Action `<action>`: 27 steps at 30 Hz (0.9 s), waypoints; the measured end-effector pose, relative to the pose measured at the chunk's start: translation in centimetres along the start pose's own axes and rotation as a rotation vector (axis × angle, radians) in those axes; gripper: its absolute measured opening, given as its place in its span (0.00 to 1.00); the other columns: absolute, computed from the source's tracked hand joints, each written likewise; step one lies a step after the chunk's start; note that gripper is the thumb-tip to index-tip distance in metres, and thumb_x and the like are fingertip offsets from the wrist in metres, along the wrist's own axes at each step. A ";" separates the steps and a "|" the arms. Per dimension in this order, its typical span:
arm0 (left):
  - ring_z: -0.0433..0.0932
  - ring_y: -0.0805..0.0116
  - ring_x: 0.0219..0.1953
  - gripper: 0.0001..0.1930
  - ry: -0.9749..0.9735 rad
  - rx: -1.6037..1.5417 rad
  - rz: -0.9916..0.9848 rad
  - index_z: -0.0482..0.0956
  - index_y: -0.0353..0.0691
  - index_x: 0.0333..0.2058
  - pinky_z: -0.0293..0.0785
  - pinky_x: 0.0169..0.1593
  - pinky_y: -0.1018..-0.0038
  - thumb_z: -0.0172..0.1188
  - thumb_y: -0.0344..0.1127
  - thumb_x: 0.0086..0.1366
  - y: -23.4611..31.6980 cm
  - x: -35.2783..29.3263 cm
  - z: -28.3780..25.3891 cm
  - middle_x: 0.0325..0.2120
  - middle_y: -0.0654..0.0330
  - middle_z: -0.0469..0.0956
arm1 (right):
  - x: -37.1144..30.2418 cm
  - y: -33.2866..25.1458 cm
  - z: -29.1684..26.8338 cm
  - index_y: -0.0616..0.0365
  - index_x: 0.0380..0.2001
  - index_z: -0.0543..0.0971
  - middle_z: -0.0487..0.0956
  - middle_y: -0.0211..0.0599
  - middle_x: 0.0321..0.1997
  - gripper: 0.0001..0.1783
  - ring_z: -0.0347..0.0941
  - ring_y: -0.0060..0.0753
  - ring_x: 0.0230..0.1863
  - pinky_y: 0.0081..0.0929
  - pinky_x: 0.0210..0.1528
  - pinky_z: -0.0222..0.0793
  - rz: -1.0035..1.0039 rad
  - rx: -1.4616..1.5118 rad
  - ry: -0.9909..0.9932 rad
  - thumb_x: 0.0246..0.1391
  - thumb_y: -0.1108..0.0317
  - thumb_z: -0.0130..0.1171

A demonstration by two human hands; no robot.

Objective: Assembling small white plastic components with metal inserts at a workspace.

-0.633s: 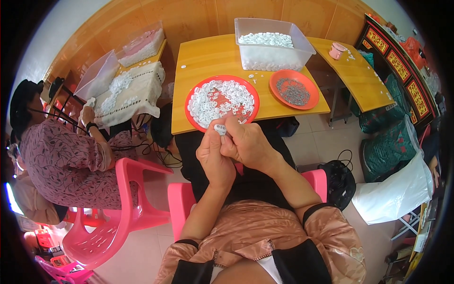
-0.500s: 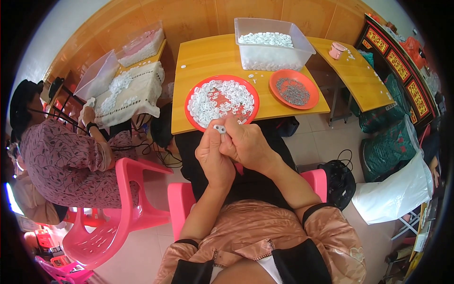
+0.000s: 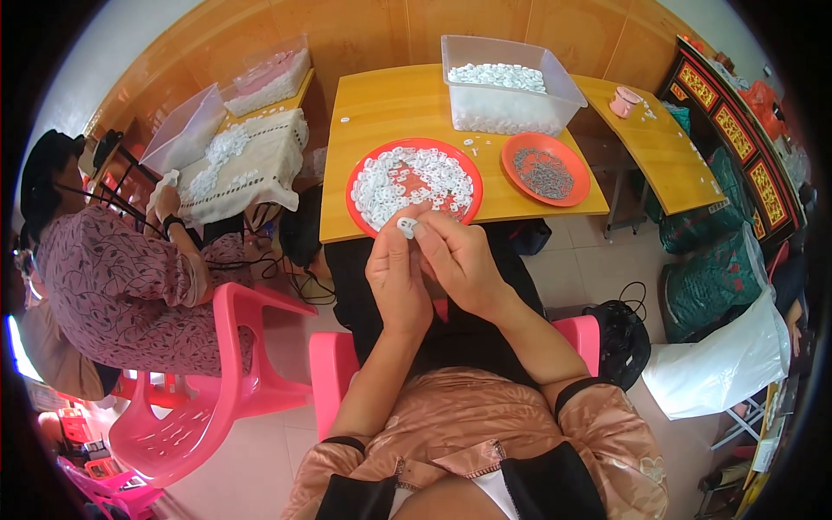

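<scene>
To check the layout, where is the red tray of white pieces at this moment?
In the head view, the red tray is on the yellow table, just beyond the left hand and right hand, and left of the orange plate.

White pieces [image 3: 374, 191] look plastic, the red plate [image 3: 477, 192] glossy

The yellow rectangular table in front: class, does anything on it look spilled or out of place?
Yes: small white pieces lie loose near the rectangular clear plastic bin, and a lone white piece lies near the left edge of the table. They look stray because most others sit inside that bin or the round red plastic tray.
</scene>
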State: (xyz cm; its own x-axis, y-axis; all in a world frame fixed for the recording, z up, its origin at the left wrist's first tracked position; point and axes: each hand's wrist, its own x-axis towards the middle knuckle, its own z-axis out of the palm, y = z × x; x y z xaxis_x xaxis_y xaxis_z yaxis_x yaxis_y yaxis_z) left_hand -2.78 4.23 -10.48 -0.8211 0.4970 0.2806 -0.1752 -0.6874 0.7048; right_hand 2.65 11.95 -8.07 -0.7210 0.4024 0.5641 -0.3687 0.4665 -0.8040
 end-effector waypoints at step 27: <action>0.71 0.71 0.46 0.17 0.016 0.159 0.067 0.67 0.32 0.51 0.68 0.47 0.77 0.49 0.36 0.67 -0.7 1.7 -2.2 0.46 0.56 0.72 | 2.1 3.1 -1.2 0.61 0.18 0.76 0.70 0.30 0.10 0.17 0.62 0.15 0.11 0.13 0.15 0.51 0.568 0.436 -0.117 0.55 0.62 0.52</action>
State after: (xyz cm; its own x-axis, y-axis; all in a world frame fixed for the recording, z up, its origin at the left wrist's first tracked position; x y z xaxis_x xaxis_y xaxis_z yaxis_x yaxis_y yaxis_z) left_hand -5.27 4.40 -11.85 -0.8370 0.4436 0.3203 -0.0334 -0.6257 0.7794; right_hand 0.66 15.19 -9.14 -0.9199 0.3907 0.0334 -0.1016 -0.1554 -0.9826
